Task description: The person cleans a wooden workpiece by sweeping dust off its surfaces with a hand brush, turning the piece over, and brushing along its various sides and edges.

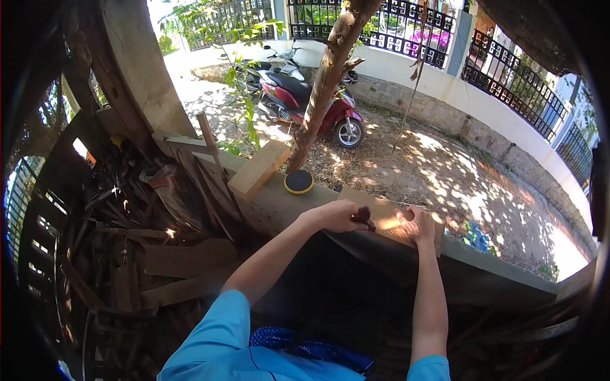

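A light wooden board (385,210) lies on top of the low wall in front of me. My left hand (335,216) is closed around a dark brown, rounded handle (364,214) at the board's left part. The rest of that tool is hidden, so its kind cannot be told. At the board's right end, my right hand (417,225) holds it, with fingertips near the far edge and the thumb on top. Left of the board, a round black sanding pad with a yellow rim (298,182) rests on the wall.
A thick wooden block (259,170) sits farther left on the wall ledge (495,273). A slanting tree trunk (324,89) rises just beyond it. Scrap wood (187,259) is piled at lower left, beside a bucket (166,181). Outside stand a red motor scooter (295,101) and a fence.
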`<action>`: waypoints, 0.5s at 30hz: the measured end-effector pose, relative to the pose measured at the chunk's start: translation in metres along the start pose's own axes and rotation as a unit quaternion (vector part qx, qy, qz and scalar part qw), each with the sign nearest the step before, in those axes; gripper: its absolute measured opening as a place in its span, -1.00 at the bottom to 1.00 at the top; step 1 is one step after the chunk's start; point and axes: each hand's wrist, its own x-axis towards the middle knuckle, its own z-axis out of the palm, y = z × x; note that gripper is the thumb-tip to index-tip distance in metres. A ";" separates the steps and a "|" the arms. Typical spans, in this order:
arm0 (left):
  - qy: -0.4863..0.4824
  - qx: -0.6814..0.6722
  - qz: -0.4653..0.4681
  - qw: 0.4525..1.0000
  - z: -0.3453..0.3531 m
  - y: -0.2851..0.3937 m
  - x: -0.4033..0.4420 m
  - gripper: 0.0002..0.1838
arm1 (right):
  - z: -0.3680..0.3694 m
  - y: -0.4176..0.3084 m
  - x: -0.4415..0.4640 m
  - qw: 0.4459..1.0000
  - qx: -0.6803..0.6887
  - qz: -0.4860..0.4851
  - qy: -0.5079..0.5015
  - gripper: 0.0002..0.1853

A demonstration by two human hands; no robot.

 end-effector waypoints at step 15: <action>0.169 0.188 -0.020 0.967 -0.003 -0.028 0.013 -0.65 | -0.005 -0.001 -0.003 1.000 0.014 0.007 0.001 -0.42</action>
